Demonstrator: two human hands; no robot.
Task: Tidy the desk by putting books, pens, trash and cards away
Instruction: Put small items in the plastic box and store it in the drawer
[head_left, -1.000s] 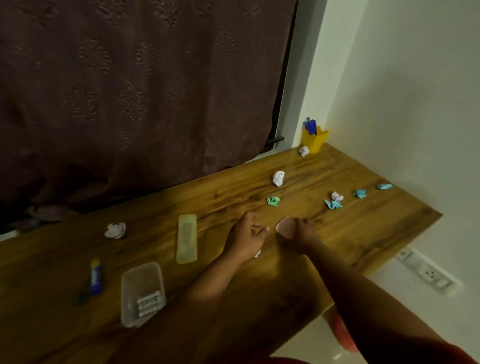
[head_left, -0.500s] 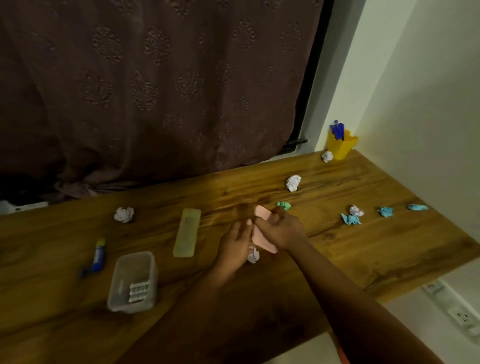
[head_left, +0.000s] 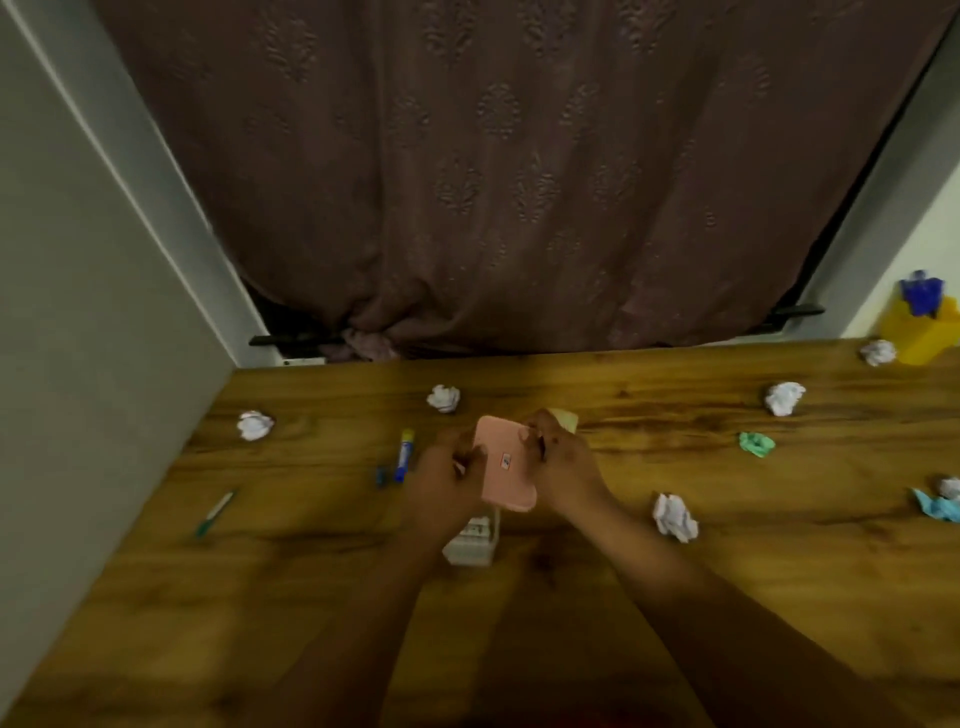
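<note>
Both hands are up over the wooden desk (head_left: 675, 597) with a pink stack of cards (head_left: 505, 462) sandwiched between them. Left hand (head_left: 448, 480) curls round its left edge, right hand (head_left: 563, 462) wraps the right edge with fingertips (head_left: 531, 434) pinching over the top corner. Right under it sits a clear plastic box (head_left: 474, 540), mostly hidden. A blue pen (head_left: 402, 454) lies just left of the left hand, and crumpled paper balls (head_left: 674, 517) are scattered around.

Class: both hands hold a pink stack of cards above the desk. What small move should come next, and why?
Probably lower the pink card stack, held by the left hand and right hand, into the clear box just below it: cards belong away.
</note>
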